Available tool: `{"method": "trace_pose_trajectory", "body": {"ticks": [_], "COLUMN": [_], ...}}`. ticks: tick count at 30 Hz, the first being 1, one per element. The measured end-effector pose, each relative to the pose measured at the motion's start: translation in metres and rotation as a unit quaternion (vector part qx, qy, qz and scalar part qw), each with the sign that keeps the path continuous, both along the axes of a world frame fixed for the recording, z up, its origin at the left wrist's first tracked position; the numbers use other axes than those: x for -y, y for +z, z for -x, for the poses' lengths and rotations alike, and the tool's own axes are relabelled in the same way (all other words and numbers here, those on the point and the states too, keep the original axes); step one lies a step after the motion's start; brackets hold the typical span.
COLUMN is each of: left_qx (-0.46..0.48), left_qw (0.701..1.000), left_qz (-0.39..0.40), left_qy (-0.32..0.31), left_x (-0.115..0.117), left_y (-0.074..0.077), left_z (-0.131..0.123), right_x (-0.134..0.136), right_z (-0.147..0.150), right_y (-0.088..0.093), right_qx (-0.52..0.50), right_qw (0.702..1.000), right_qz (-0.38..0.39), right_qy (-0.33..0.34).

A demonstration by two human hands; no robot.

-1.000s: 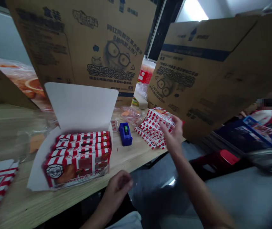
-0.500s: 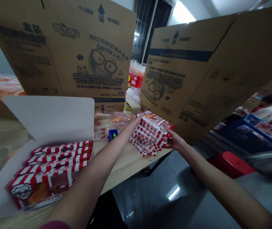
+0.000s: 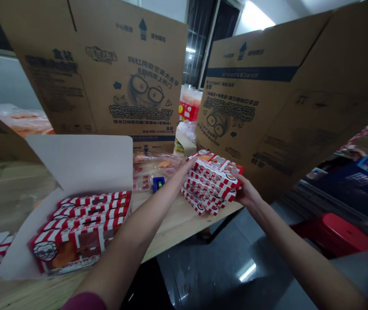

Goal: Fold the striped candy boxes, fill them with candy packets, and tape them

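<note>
A stack of flat red-and-white striped cartons lies near the right end of the wooden table. My left hand reaches across and presses against the stack's left side; its fingers are mostly hidden behind the cartons. On the stack's right side my right hand grips the cartons with curled fingers. The stack sits squeezed between both hands, tilted and slightly raised over the table's corner.
An open white box at left holds several upright striped snack cartons. A blue tape dispenser and clear wrapped packs lie behind my left arm. Big brown shipping cartons wall the table's back. A red stool stands on the floor at right.
My left hand swung from the table's front edge across to the stack's left side. My right hand went from hovering over the stack to gripping its right side. The view shifted slightly.
</note>
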State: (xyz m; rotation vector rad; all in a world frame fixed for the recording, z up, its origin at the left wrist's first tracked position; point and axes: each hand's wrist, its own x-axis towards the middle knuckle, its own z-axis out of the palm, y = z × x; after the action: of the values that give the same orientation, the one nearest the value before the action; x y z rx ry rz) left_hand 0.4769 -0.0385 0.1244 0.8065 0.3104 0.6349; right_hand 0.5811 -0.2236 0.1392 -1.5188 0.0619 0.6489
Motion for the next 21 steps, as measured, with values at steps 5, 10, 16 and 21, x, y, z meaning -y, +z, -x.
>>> {"method": "trace_pose_trajectory", "body": {"ticks": [5, 10, 16, 21], "left_qx": [-0.017, -0.073, -0.127, -0.14], "left_qw": [0.999, 0.994, 0.984, 0.971], "left_qz": [0.008, 0.08, 0.126, -0.097], "left_qy": [0.049, 0.021, 0.014, 0.166], "left_x": [0.019, 0.064, 0.108, 0.09], "left_y": [0.006, -0.026, -0.073, -0.102], "left_z": [0.039, 0.129, 0.214, 0.235], "right_x": [0.023, 0.051, 0.049, 0.023], "right_z": [0.014, 0.042, 0.071, 0.06], "right_y": [0.014, 0.01, -0.044, -0.102], "right_qx": [0.056, 0.145, 0.094, 0.189], "right_qw": [0.994, 0.973, 0.933, 0.88], "right_qz": [-0.063, -0.059, -0.058, -0.038], "right_qy": [0.069, 0.168, 0.344, 0.434]}}
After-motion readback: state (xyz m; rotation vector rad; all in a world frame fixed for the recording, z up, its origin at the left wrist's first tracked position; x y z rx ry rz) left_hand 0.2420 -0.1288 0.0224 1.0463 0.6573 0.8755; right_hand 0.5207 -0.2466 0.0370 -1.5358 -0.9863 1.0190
